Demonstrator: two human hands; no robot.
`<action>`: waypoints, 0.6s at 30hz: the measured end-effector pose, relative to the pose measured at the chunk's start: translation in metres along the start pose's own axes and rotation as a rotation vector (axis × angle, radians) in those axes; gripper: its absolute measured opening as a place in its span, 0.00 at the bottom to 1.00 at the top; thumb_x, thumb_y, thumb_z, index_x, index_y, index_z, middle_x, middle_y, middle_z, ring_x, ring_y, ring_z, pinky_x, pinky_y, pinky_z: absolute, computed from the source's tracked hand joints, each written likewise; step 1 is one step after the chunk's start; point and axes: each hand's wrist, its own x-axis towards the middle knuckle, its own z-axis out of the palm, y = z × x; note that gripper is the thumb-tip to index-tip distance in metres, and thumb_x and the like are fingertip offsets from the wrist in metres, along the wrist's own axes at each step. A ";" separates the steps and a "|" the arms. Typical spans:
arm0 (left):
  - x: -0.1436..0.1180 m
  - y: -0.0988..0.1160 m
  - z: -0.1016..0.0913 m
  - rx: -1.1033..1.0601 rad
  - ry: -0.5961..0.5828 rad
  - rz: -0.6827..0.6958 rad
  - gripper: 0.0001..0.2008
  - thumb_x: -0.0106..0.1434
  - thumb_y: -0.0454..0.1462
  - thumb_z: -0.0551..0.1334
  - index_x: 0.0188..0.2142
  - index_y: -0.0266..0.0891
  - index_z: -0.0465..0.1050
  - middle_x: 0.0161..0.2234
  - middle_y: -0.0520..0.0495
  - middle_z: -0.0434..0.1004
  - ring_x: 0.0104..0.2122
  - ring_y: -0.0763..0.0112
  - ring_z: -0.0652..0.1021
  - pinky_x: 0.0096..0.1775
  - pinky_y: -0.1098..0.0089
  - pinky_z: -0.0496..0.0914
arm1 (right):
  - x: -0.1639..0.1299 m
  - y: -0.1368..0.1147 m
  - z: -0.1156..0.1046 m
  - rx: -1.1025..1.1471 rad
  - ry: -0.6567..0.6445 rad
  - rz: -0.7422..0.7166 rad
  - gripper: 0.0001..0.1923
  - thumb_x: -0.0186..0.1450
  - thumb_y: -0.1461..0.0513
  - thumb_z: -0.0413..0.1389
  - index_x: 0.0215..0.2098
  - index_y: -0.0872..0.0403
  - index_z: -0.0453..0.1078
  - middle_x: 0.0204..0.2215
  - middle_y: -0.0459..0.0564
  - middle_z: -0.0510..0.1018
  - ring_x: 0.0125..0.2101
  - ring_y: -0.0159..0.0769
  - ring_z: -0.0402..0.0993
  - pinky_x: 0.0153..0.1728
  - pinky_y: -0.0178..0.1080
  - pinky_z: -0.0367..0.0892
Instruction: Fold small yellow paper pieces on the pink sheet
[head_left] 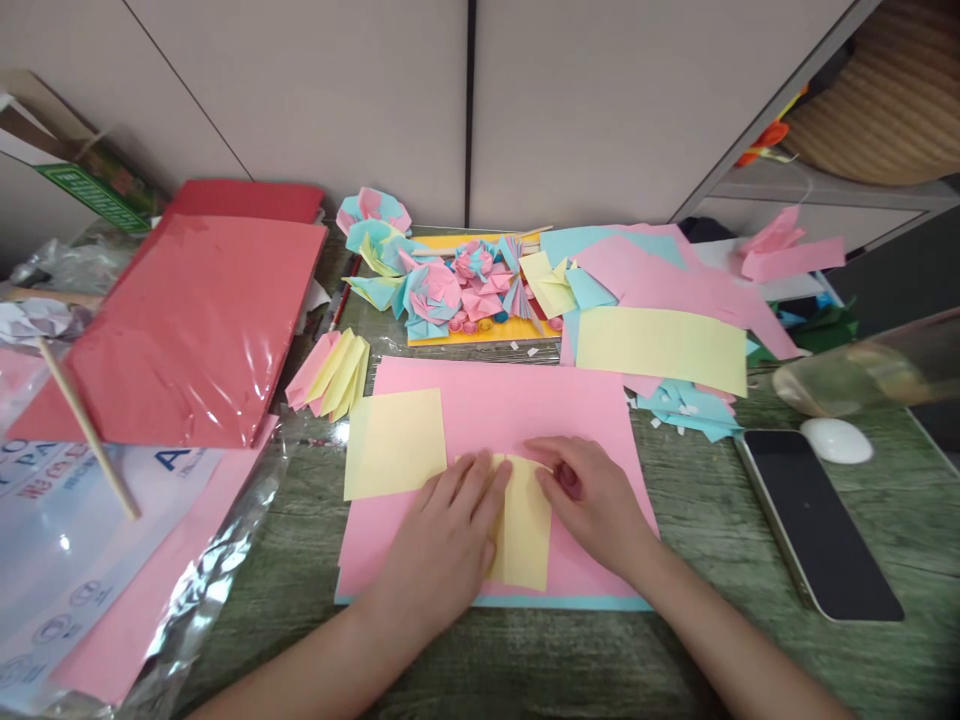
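Left hand flat on creased yellow paper, right hand at its edge

The left hand [457, 530] covers the left part of the creased yellow paper [527, 530]; the right hand [592, 495], fingers curled, is at its upper right edge; beneath lies a pink sheet [592, 400], blue showing along its near edge; a yellow square [396, 443] rests on its far left corner; pleated pink-and-yellow paper [330, 375] sits just beside; folded paper flowers [435, 292] cluster behind; a dark-screened phone [821, 525] lies to the right, near a rounded white object [836, 440]; glossy red sheets [202, 310] and a wooden stick [90, 430] lie to the left.
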 end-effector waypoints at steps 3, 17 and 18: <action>0.000 -0.002 -0.001 0.018 0.034 0.024 0.28 0.61 0.32 0.47 0.61 0.33 0.46 0.61 0.39 0.53 0.60 0.56 0.55 0.54 0.58 0.58 | -0.001 0.001 0.001 0.024 0.036 0.028 0.14 0.63 0.62 0.48 0.47 0.49 0.64 0.38 0.48 0.74 0.34 0.36 0.68 0.36 0.41 0.64; -0.003 -0.003 -0.013 -0.081 -0.020 0.082 0.33 0.59 0.35 0.52 0.63 0.39 0.42 0.63 0.35 0.42 0.62 0.50 0.46 0.59 0.53 0.51 | 0.001 0.006 0.005 -0.096 0.117 -0.003 0.15 0.64 0.64 0.46 0.49 0.53 0.62 0.36 0.51 0.72 0.39 0.40 0.65 0.41 0.45 0.62; -0.003 -0.003 -0.012 -0.084 -0.018 0.077 0.32 0.60 0.36 0.52 0.63 0.39 0.42 0.63 0.35 0.42 0.62 0.51 0.45 0.59 0.53 0.51 | 0.000 0.006 0.005 -0.097 0.114 -0.007 0.15 0.64 0.64 0.46 0.49 0.53 0.62 0.36 0.51 0.72 0.39 0.40 0.65 0.41 0.45 0.62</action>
